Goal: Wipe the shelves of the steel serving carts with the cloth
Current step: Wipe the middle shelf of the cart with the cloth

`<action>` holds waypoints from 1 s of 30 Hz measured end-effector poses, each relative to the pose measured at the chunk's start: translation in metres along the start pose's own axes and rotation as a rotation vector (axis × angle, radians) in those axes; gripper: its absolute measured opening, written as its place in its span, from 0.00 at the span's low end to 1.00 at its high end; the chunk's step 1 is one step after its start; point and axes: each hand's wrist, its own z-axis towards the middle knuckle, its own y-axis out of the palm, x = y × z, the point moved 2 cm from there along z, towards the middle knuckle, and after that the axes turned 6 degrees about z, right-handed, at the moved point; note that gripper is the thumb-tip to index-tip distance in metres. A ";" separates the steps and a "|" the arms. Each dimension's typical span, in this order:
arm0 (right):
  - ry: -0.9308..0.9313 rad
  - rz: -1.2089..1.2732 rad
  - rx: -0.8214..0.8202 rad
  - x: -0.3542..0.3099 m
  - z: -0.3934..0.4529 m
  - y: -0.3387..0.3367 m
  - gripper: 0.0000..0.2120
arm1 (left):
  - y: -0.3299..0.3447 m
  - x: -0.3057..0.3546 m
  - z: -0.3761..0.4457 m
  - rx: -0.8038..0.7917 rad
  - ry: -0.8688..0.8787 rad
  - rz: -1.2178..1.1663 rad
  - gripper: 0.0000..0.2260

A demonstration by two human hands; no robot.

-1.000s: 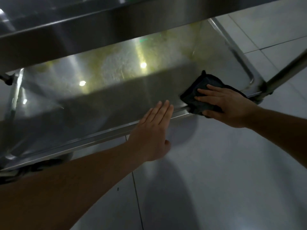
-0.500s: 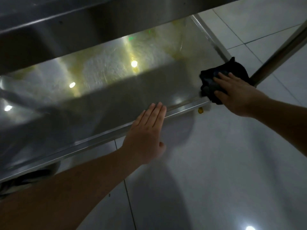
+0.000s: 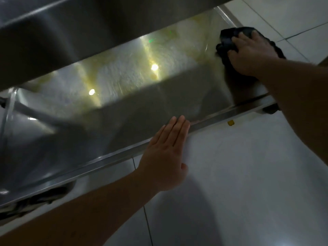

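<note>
The floor [image 3: 248,174] is pale tile, filling the lower right. The cart's lower shelf [image 3: 124,89] runs across the middle, its steel streaked yellowish and reflecting three light spots; an upper shelf [image 3: 88,23] overhangs it at top. My left hand [image 3: 166,153] lies flat, fingers straight and together, fingertips over the shelf's front rim [image 3: 221,115], holding nothing. My right hand [image 3: 252,52] presses down on the cloth [image 3: 229,41], fingers spread over it rather than curled round it. The dark, bunched cloth sits on the shelf at its far right corner. A small yellow bit [image 3: 230,123] lies on the floor just beside the front rim.
</note>
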 end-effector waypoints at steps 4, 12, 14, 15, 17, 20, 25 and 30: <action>-0.028 -0.007 0.009 -0.016 -0.013 -0.001 0.30 | 0.001 -0.001 -0.001 -0.004 0.007 0.007 0.44; -0.540 -0.044 -0.200 -0.083 -0.087 0.036 0.29 | 0.000 0.000 -0.002 -0.014 0.002 0.000 0.44; -0.471 -0.044 -0.146 -0.051 -0.073 0.021 0.29 | -0.001 0.000 -0.002 -0.016 0.005 -0.010 0.45; -0.365 -0.035 -0.096 -0.032 -0.064 0.012 0.28 | -0.002 0.000 -0.003 -0.017 0.002 -0.020 0.45; -0.136 -0.031 -0.016 0.000 -0.049 0.000 0.29 | -0.004 0.000 -0.002 -0.015 -0.007 -0.031 0.45; 0.049 -0.029 0.000 -0.008 -0.041 0.004 0.32 | -0.003 0.000 -0.002 -0.024 -0.006 -0.020 0.45; -0.148 0.052 -0.102 -0.115 -0.058 0.031 0.30 | -0.001 -0.001 -0.002 -0.080 -0.002 -0.012 0.47; -0.474 0.096 -0.286 -0.152 -0.074 0.047 0.29 | -0.001 -0.002 -0.002 -0.119 0.000 -0.027 0.50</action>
